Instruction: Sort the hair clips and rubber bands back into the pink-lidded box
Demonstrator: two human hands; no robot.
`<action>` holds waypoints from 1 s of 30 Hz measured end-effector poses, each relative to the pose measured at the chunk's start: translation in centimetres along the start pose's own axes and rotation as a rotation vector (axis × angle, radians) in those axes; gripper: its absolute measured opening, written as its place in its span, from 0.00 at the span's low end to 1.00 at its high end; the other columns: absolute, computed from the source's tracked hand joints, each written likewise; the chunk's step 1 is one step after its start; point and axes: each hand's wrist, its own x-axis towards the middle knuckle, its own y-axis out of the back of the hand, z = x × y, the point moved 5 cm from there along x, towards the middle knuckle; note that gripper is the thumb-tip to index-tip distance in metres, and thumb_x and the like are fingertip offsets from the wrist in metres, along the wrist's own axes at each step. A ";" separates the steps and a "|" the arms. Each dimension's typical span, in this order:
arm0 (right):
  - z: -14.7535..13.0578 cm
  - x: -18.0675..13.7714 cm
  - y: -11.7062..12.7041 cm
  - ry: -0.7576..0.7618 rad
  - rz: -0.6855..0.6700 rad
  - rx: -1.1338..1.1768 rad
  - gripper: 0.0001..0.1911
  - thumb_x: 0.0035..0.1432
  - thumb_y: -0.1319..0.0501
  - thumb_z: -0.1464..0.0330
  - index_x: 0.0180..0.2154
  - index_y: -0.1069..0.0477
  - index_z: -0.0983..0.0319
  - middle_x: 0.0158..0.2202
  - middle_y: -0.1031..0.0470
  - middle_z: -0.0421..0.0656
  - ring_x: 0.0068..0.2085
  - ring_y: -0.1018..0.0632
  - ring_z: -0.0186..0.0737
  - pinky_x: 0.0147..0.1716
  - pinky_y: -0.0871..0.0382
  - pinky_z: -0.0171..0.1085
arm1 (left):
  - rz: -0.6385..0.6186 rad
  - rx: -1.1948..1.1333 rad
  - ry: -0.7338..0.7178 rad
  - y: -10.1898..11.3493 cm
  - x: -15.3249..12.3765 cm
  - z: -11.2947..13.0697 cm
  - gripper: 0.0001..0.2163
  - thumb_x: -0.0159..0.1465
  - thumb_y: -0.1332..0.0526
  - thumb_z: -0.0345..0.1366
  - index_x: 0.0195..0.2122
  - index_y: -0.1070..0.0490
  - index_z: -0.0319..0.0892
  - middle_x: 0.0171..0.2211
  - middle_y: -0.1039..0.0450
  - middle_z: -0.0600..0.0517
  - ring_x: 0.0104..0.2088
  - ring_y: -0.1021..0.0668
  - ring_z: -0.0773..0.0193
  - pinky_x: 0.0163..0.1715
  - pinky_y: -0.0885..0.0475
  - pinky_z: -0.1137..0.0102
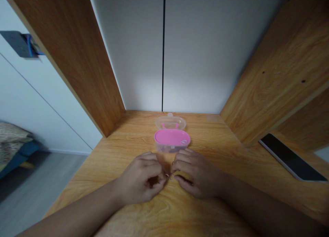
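Observation:
My left hand (147, 177) is closed, thumb and forefinger pinched on a small thin ring (167, 175) whose edge shows at the fingertips. Facing it, my right hand (192, 173) has curled fingers, with thumb and forefinger tips close together beside a second small ring (171, 177). Whether that ring is held or lies on the table I cannot tell. Just behind the hands stands an oval clear plastic case (164, 148) with a pink inner tray cover (169, 137). Its clear lid (169, 122), with a pink handle, is tilted back.
The wooden desktop (133, 216) ends at the left above a grey floor. A phone or tablet with a dark screen (288, 156) lies at the right. Wooden side panels (77, 51) and a white back panel (133, 58) enclose the space.

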 end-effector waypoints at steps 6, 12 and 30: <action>-0.1 0.0 0.0 0.047 0.006 -0.053 0.04 0.61 0.40 0.70 0.37 0.27 0.60 0.37 0.29 0.44 0.38 0.31 0.42 0.38 0.41 0.42 | -0.050 0.032 0.079 -0.1 -0.1 -0.5 0.03 0.65 0.37 0.27 0.36 0.26 0.41 0.29 0.22 0.51 0.30 0.24 0.65 0.32 0.33 0.70; -0.3 -0.1 0.3 0.064 0.043 0.029 0.03 0.62 0.40 0.71 0.39 0.28 0.61 0.36 0.27 0.44 0.38 0.29 0.41 0.39 0.38 0.42 | -0.070 0.043 -0.013 0.1 0.3 -0.2 0.08 0.67 0.37 0.28 0.46 0.22 0.42 0.38 0.18 0.50 0.36 0.21 0.64 0.39 0.29 0.68; -0.6 -0.4 1.0 0.157 0.301 0.162 0.06 0.65 0.38 0.73 0.44 0.28 0.59 0.35 0.20 0.41 0.36 0.23 0.36 0.39 0.30 0.37 | -0.006 0.011 -0.044 0.2 0.3 0.1 0.08 0.67 0.35 0.31 0.46 0.21 0.40 0.33 0.19 0.49 0.33 0.22 0.63 0.36 0.28 0.69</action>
